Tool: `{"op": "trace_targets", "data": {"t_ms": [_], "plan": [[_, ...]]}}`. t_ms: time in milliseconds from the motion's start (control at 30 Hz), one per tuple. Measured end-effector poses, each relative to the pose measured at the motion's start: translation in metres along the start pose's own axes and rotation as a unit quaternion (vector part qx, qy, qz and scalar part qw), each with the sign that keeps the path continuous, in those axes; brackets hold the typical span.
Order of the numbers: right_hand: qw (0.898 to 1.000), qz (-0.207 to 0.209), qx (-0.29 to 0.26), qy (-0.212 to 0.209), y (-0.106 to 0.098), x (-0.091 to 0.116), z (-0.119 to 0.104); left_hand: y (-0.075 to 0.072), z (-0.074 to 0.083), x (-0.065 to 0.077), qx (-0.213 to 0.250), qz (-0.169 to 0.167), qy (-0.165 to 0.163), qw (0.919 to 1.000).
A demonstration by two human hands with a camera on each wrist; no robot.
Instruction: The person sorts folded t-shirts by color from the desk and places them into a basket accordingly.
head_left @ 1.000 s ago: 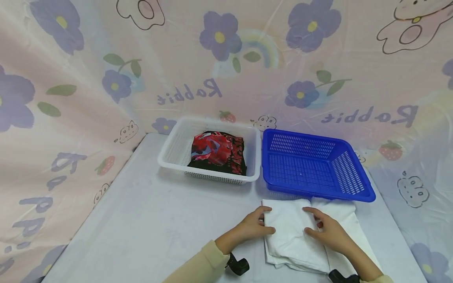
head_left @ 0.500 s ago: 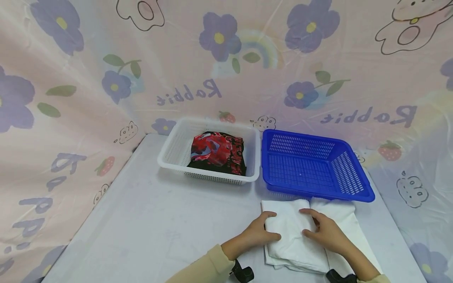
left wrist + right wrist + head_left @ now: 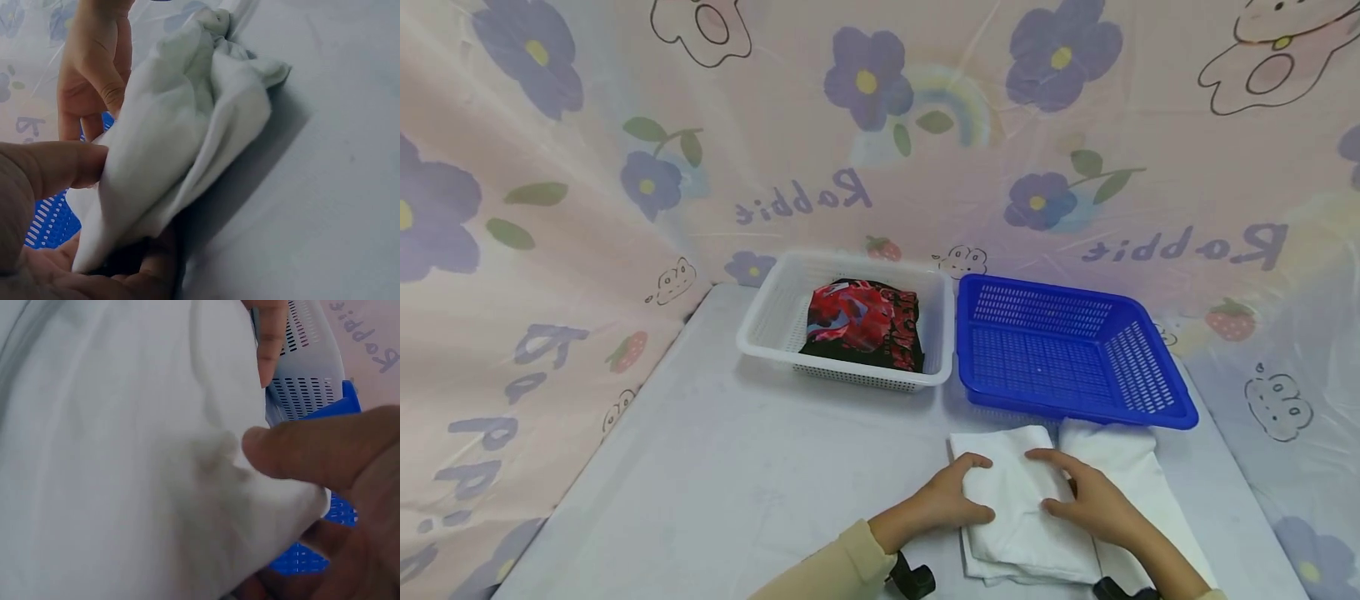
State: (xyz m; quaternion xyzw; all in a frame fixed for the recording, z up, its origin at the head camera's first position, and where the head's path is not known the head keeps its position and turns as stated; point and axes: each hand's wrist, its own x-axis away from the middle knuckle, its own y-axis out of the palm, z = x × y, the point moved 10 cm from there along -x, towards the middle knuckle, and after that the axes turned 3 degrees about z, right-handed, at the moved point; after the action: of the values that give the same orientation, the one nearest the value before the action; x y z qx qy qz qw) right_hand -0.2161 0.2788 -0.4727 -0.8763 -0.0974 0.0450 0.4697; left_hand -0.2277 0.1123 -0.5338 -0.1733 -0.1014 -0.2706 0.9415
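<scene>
A folded white cloth [image 3: 1011,533] lies at the front right of the table, with another white stretch of fabric [image 3: 1138,475] spread to its right. My left hand [image 3: 951,498] grips the left edge of the folded part. In the left wrist view the thumb [image 3: 69,164] is on top of the cloth and the fingers [image 3: 106,281] are underneath. On the other side my right hand [image 3: 1093,500] pinches the cloth. Its thumb [image 3: 300,450] presses the upper face in the right wrist view, and its fingers are partly hidden beneath.
Beyond the cloth stands a blue plastic basket [image 3: 1078,414], its front rim close to the fabric. Left of it is a white basket [image 3: 767,346] holding a folded black and red printed garment [image 3: 861,325]. A patterned curtain [image 3: 760,100] closes off the back and sides.
My left hand has moved slightly right and nearer over the cloth's edge, its fingers further in. The right hand has shifted a little left. The cloth's upper layer has shifted slightly; the baskets are unmoved.
</scene>
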Motion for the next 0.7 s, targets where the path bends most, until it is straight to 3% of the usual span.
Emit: {"op": "trace_targets", "data": {"t_ms": [233,400,600,700], "plan": [[1.0,-0.008,0.021,-0.01,0.002,0.009,0.0,0.001,0.004,0.003,0.01,-0.022,0.033,0.9992],[0.999,-0.003,-0.037,-0.007,0.0,0.014,0.001,-0.003,0.009,0.005,0.023,-0.018,0.051,0.9983],[0.989,-0.029,-0.143,0.022,0.007,0.017,0.004,-0.007,0.011,0.006,0.02,-0.014,0.06,0.9979],[0.99,-0.025,-0.135,0.041,0.006,0.018,0.005,-0.009,0.014,0.007,0.012,-0.012,0.069,0.9975]]}}
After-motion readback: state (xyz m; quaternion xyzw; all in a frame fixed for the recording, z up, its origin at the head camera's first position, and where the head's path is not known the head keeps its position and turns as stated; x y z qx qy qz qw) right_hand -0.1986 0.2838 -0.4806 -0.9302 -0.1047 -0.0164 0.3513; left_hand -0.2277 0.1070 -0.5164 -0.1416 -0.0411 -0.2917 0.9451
